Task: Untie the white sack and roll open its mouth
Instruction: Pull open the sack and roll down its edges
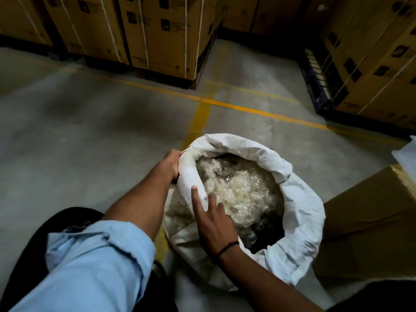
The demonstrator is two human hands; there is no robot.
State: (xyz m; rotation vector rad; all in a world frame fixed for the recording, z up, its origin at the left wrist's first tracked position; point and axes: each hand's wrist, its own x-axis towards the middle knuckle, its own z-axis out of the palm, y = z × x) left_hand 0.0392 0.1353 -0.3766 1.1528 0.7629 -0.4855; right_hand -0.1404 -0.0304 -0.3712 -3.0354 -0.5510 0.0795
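— Sacking first: where do we stand with the white sack (299, 212)?

— It sits upright on the concrete floor (90, 122), just beside a cardboard box (371, 221) on our right, with strapped cartons (162, 30) stacked well behind. Its mouth gapes wide, and we see no tie anywhere, so we judge the untying finished. The rim is already folded outward into a thick cuff round most of the opening.

— And our hands?

— Our left hand (172, 165) is closed on the rolled rim at the far left side, fingers curled over the outside of the cuff; we take that as a brace, so the cloth stays taut while the other side is worked. Our right hand (213, 219) lies over the near-left rim, fingers spread wide and gripping nothing that we can make out; two fingertips (194, 189) press on the fabric, probably to flatten the fold there.

— What's inside?

— Pale, glossy shreds (243, 190), like crumpled clear plastic film, heaped close under the rim. We cannot say more exactly what it is.

— What remains?

— Little, we think. The near-left edge looks less evenly rolled than the right, so one more turn downward there would even the cuff.
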